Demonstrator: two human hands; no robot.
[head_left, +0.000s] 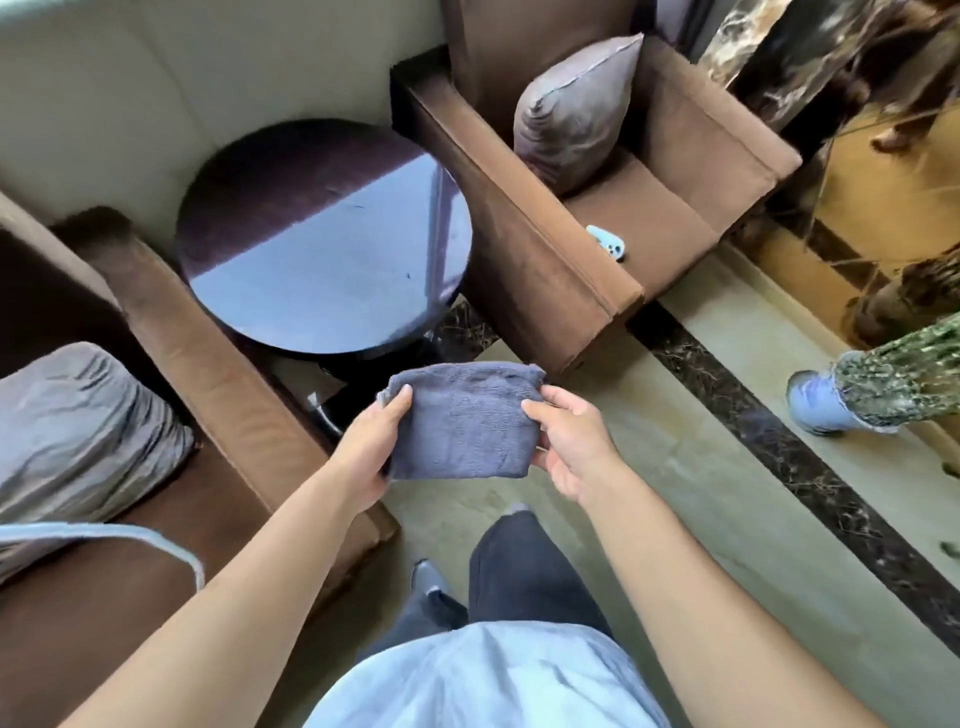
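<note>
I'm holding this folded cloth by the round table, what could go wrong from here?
Held only at its sides by the left hand and right hand, the folded grey-blue terry cloth might unfold or drop. The light-blue phone at the seat front of the brown armchair could get knocked off.

A round, glossy dark side table (322, 234) stands by a pale wall (130, 78), between two brown armchairs. The left armchair (208, 364) holds a crumpled grey cushion (78, 426), the right armchair (519, 249) an upright grey cushion (576, 114). A dark marble strip (769, 441) crosses the polished beige floor (649, 467).
</note>
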